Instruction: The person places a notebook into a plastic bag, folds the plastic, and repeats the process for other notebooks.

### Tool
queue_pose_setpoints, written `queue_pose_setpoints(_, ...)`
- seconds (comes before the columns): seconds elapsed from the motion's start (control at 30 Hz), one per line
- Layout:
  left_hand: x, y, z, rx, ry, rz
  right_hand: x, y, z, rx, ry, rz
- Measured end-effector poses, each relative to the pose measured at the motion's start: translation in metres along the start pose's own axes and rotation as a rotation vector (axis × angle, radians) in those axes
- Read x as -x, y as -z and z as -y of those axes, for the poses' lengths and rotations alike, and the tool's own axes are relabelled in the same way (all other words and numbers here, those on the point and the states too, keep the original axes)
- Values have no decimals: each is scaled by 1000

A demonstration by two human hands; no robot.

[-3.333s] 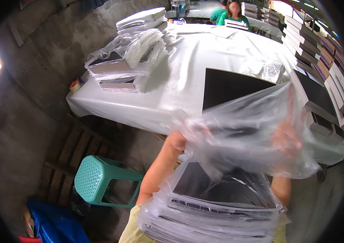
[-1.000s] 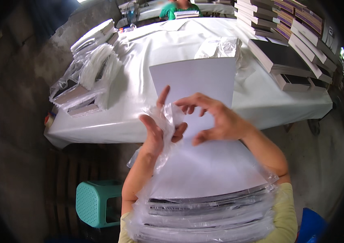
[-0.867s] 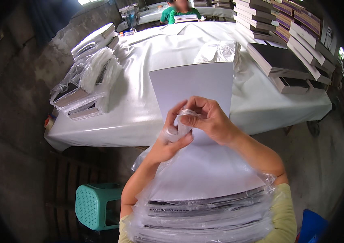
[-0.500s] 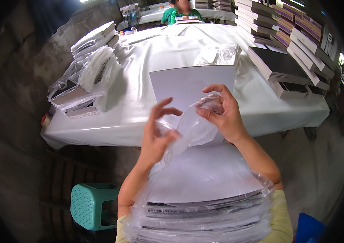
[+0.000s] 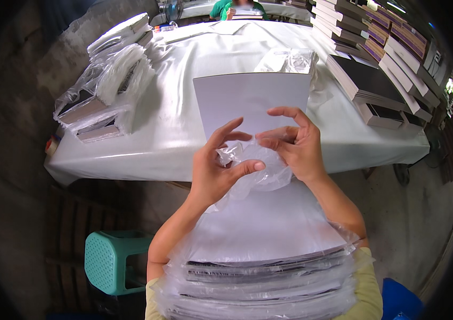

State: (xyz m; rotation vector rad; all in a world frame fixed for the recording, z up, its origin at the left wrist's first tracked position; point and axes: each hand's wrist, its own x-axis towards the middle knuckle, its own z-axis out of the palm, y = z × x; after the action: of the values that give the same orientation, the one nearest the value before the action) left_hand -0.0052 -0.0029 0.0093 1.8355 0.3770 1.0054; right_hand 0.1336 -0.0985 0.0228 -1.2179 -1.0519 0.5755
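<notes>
A thin clear plastic bag [image 5: 269, 173] hangs crumpled between my hands. My right hand [image 5: 304, 152] pinches its upper edge between thumb and fingers, with the index finger raised. My left hand [image 5: 213, 170] curls around a gathered part of the bag, its thumb and upper fingers spread apart; its lower fingers are hidden. Beneath and nearer me rises a stack of plastic-wrapped flat items [image 5: 264, 288], topped by a smooth pale sheet or cover [image 5: 269, 226]. Beyond my hands a white board [image 5: 253, 98] stands tilted up at the table's near edge.
Plastic-wrapped books [image 5: 103, 90] are piled on the left of the white-covered table [image 5: 183, 106]. Dark-covered books [image 5: 368, 80] and tall stacks [image 5: 338, 24] occupy the right. Folded plastic [image 5: 288, 60] lies behind the board. A green stool [image 5: 103, 261] stands lower left; a person [image 5: 242, 10] sits at the far end.
My left hand has risen and moved right, closer to my right hand, and its thumb now reaches across the plastic. The bag is more bunched up. The whole view has shifted slightly.
</notes>
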Motion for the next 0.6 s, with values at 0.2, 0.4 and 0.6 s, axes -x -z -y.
queue_pose_setpoints(0.2, 0, -3, 13, 192, 84, 148, -3, -5, -20, -120, 102, -36)
queue_pose_setpoints(0.4, -1, -8, 20, 782, 387, 196, -5, -5, -21, -263, -183, 12)
queue_pose_setpoints(0.6, 9, 33, 24, 708, 164, 603, -29, 26, -9, -467, -298, -410)
